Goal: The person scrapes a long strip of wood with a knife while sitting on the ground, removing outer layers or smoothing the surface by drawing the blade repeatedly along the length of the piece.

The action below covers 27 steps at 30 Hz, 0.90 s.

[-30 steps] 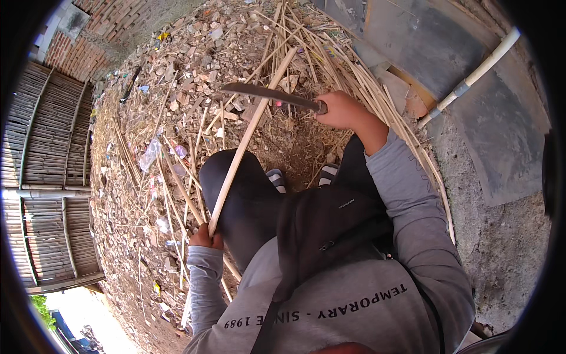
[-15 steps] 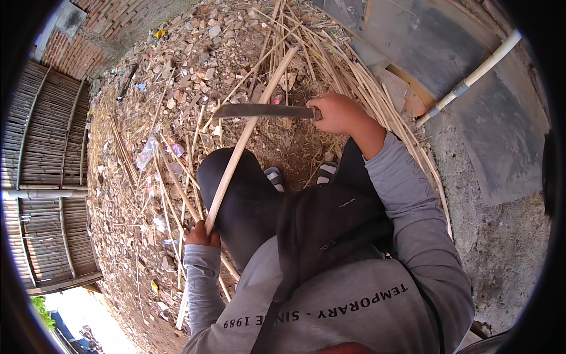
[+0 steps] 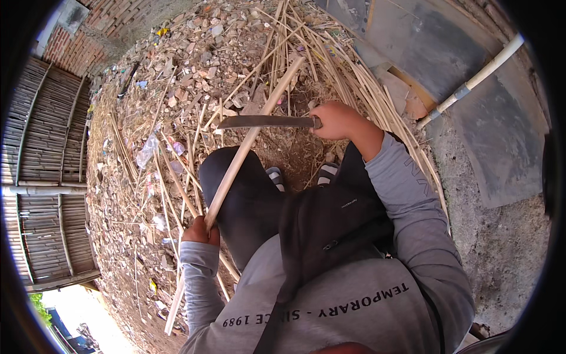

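A long pale bamboo strip runs slantwise across my left thigh, its far end up and to the right. My left hand is closed around it beside my left knee, and its tail sticks out behind the hand. In my right hand is the handle of a machete, held out in front of my knees. Its dark blade points left and lies across the strip, appearing to touch it. My right fingers are wrapped round the handle, most of which they hide.
Several more bamboo strips lie in a long bundle at the right, with others loose by my left knee. Rubble and litter cover the ground. Dark panels and a pale pole lie at the right; a bamboo wall is at the left.
The bamboo strip has slid back toward me, its far end now lower and its tail further out behind my left hand. The machete has come slightly nearer to me.
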Available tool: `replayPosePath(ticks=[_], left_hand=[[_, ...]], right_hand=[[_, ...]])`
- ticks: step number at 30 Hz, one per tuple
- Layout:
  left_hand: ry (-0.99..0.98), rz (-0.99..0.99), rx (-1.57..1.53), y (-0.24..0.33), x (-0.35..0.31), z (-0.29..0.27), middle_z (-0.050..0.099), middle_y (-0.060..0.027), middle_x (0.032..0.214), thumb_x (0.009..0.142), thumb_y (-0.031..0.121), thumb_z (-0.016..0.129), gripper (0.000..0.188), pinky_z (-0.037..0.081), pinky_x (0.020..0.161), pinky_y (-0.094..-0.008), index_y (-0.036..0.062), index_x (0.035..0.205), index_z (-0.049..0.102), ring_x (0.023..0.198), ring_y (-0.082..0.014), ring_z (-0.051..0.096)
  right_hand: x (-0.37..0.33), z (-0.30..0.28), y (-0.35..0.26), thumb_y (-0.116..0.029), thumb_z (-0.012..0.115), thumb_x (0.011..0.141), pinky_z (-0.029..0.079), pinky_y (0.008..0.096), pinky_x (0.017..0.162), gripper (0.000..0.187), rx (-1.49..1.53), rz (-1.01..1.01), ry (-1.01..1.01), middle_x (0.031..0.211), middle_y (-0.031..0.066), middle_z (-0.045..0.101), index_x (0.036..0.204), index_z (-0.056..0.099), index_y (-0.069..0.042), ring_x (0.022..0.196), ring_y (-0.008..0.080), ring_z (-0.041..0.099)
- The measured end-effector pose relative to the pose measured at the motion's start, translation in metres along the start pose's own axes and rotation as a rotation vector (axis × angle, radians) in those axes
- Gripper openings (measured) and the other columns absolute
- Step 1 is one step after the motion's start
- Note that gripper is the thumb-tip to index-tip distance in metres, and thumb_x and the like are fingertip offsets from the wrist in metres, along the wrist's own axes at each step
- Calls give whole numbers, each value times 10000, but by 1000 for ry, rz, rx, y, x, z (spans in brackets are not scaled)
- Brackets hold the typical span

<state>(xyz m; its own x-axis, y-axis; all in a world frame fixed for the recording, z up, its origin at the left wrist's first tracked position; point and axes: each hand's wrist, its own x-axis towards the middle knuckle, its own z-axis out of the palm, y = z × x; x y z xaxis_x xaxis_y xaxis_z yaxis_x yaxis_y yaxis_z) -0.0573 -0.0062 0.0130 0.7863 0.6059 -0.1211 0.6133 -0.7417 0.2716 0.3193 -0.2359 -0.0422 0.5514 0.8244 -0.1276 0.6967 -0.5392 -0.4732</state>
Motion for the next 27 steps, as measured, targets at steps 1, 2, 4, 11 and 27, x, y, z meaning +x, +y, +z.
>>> replayPosePath(ticks=[1, 2, 4, 11, 27], left_hand=[[1, 2, -3, 6, 0, -6, 625, -249, 736, 815, 173, 613, 174, 487, 622, -515, 19, 889, 577, 712, -470, 614], [-23, 1, -20, 4, 2, -8, 618, -246, 731, 808, 167, 629, 186, 481, 615, -512, 15, 898, 569, 705, -469, 609], [24, 52, -24, 8, 4, -5, 613, -248, 726, 803, 174, 627, 192, 476, 615, -522, 19, 891, 558, 702, -470, 606], [35, 21, 17, 6, 9, 9, 605, -266, 720, 783, 172, 598, 190, 468, 609, -545, 17, 867, 530, 691, -476, 600], [32, 46, -28, 12, 17, 12, 594, -282, 692, 792, 159, 527, 216, 473, 601, -548, 0, 938, 532, 675, -486, 596]], right_hand=[[1, 1, -3, -249, 691, 731, 498, 471, 713, 257, -49, -25, -39, 812, 162, 662, 914, 686, -70, 809, 360, 643], [3, 1, 0, -252, 690, 727, 500, 469, 718, 261, -21, -8, -46, 815, 165, 663, 915, 686, -70, 811, 362, 643], [6, 0, 14, -256, 690, 721, 506, 463, 726, 270, 36, 29, -60, 821, 170, 664, 916, 686, -69, 815, 365, 644], [8, 5, 26, -315, 739, 740, 495, 443, 733, 375, 98, 61, 166, 795, 213, 647, 957, 677, -15, 815, 357, 650], [3, -7, 8, -322, 714, 751, 511, 445, 738, 353, 145, 89, -4, 858, 187, 676, 968, 686, -45, 838, 344, 662]])
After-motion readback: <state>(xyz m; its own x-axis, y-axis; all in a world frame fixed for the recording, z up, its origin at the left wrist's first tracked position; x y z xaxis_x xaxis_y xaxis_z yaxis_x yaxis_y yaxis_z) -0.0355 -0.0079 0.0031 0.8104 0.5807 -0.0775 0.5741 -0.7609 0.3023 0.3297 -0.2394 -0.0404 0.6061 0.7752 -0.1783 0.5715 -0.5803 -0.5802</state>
